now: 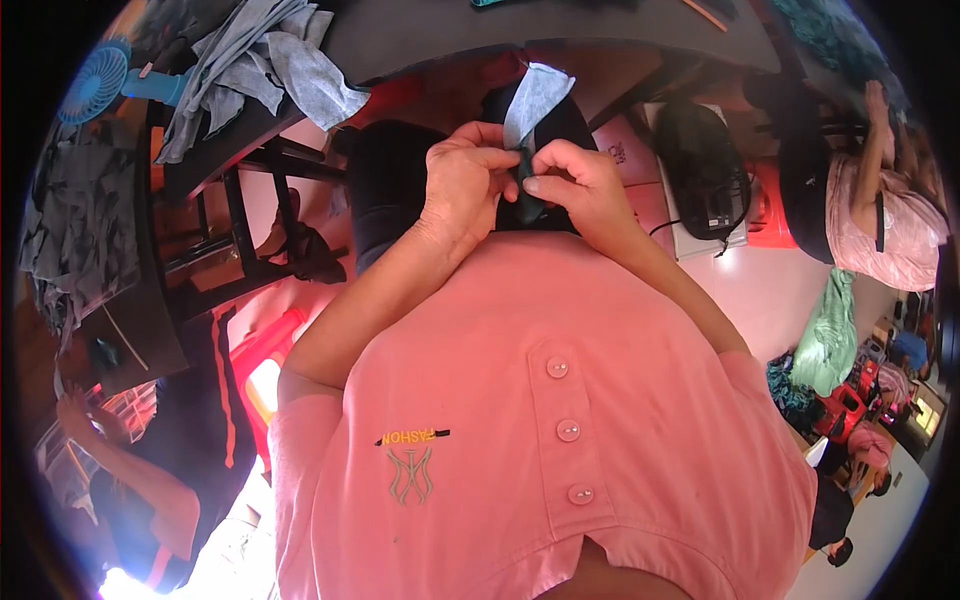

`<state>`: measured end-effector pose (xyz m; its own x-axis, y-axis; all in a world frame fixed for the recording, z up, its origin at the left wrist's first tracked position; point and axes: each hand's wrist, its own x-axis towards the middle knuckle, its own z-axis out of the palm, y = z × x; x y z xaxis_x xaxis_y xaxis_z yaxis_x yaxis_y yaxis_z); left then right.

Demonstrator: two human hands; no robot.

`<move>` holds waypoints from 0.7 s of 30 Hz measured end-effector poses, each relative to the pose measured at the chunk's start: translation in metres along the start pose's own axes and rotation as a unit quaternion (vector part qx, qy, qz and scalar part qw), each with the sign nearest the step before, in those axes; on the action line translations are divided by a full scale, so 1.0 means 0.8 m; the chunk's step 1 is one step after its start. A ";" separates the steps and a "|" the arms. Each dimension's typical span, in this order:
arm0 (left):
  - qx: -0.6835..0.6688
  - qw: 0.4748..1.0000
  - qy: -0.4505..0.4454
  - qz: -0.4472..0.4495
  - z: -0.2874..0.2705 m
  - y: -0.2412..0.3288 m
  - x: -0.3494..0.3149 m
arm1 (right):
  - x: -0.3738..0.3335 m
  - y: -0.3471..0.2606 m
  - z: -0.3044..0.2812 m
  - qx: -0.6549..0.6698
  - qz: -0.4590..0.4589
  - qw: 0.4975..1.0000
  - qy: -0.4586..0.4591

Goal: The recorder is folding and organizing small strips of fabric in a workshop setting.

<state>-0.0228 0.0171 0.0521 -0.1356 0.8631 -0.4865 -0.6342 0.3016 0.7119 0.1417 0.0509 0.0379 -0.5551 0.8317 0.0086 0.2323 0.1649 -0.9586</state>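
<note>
Over my lap, both hands work at a narrow piece of pale blue-grey cloth (538, 94), which looks like denim. Its wide end stands up above my fingers, and a narrower dark part (530, 205) hangs down between the hands. My left hand (464, 178) is closed, its thumb and fingers pinching the cloth from the left side. From the right, my right hand (584, 190) pinches it with thumb and forefinger. The fingertips are close together and hide the spot where the pale and dark parts meet.
A dark table (560, 30) lies ahead, with similar cut cloth pieces (270, 75) heaped at its left. A blue fan (98, 80) stands beyond them. More grey pieces (80, 220) lie far left. A black bag (700, 170) is at right. Other people sit on both sides.
</note>
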 end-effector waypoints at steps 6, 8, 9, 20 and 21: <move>0.053 0.998 0.023 0.013 0.000 0.002 -0.011 | 0.001 -0.021 0.002 0.118 0.036 0.992 0.034; 0.075 0.997 -0.010 0.003 -0.004 0.000 -0.009 | 0.010 -0.034 -0.008 0.152 0.053 0.984 0.074; 0.096 0.994 -0.042 -0.007 -0.005 -0.001 -0.008 | 0.018 -0.039 -0.013 0.185 0.083 0.977 0.068; 0.229 0.969 -0.028 0.093 -0.005 0.000 -0.006 | 0.022 -0.030 -0.013 0.276 0.182 0.937 0.111; 0.234 0.967 -0.025 0.098 -0.005 -0.001 -0.005 | 0.024 -0.033 -0.015 0.266 0.214 0.936 0.091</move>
<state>-0.0250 0.0118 0.0517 -0.1742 0.9370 -0.3027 -0.1842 0.2710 0.9448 0.1343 0.0688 0.0663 -0.3465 0.8456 -0.4061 -0.0540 -0.4502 -0.8913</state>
